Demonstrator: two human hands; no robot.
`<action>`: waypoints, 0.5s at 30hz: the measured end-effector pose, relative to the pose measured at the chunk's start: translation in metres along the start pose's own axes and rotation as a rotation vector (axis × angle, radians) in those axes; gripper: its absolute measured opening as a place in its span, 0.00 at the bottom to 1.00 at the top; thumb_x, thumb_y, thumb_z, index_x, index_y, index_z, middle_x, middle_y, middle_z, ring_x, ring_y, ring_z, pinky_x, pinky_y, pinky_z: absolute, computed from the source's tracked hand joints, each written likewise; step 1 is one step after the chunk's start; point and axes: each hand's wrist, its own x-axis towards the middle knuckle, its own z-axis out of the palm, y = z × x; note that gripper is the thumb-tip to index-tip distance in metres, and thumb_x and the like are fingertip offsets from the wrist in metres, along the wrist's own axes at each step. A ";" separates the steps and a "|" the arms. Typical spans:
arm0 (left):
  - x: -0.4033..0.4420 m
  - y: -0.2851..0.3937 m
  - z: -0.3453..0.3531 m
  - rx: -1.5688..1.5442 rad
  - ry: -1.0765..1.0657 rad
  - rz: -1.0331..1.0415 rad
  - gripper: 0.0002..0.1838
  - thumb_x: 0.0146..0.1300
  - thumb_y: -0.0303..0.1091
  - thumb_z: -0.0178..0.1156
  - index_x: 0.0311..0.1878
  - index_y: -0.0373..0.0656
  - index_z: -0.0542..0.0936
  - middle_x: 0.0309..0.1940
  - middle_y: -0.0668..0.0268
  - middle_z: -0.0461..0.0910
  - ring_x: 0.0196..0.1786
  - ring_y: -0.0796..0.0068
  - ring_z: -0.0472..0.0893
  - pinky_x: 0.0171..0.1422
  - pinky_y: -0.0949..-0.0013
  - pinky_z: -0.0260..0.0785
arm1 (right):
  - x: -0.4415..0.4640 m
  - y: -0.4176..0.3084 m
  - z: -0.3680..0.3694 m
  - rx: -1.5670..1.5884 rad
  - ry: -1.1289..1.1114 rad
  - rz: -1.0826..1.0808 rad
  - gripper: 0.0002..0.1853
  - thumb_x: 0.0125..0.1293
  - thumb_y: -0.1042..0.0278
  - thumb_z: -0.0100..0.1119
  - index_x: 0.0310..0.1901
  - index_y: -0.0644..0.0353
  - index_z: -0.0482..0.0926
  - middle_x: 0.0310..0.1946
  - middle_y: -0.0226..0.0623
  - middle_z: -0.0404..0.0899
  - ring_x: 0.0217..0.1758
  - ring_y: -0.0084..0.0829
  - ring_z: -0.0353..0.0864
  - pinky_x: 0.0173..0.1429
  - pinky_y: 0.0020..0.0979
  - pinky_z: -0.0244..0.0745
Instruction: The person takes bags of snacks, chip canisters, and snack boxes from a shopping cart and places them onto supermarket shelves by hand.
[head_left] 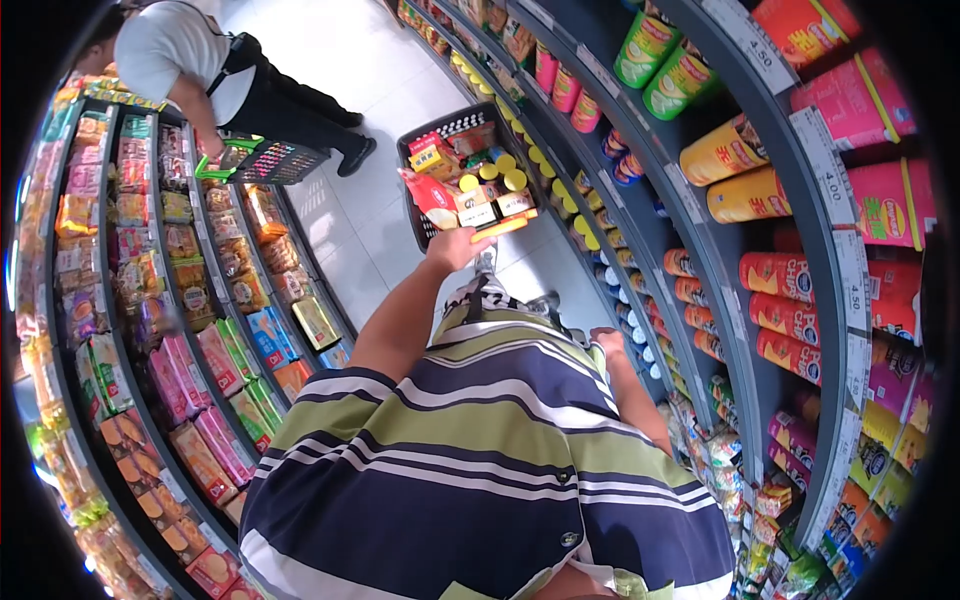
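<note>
- striped collared shirt (470, 440)
- left hand (455, 249) wrapped round the orange handle (506, 228) of a filled shopping basket (455, 124)
- right hand (609, 343): cannot tell its grip

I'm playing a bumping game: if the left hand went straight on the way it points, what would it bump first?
Probably the small boxes in the basket, just past the orange handle the left hand holds, though their depth is unclear.

The left hand (455, 248) reaches forward, fingers curled closed, the bare left forearm (395, 325) slanting back behind them. The right hand (608, 342) is lowered nearer the torso (490, 430); its exact finger pose is unclear.
</note>
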 end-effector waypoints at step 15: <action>0.028 0.004 -0.012 -0.184 0.058 -0.011 0.40 0.66 0.76 0.55 0.42 0.40 0.87 0.42 0.47 0.88 0.50 0.45 0.87 0.55 0.48 0.77 | 0.156 0.036 -0.035 -0.383 -0.289 -0.454 0.12 0.60 0.61 0.60 0.33 0.64 0.81 0.23 0.45 0.78 0.23 0.45 0.79 0.23 0.50 0.71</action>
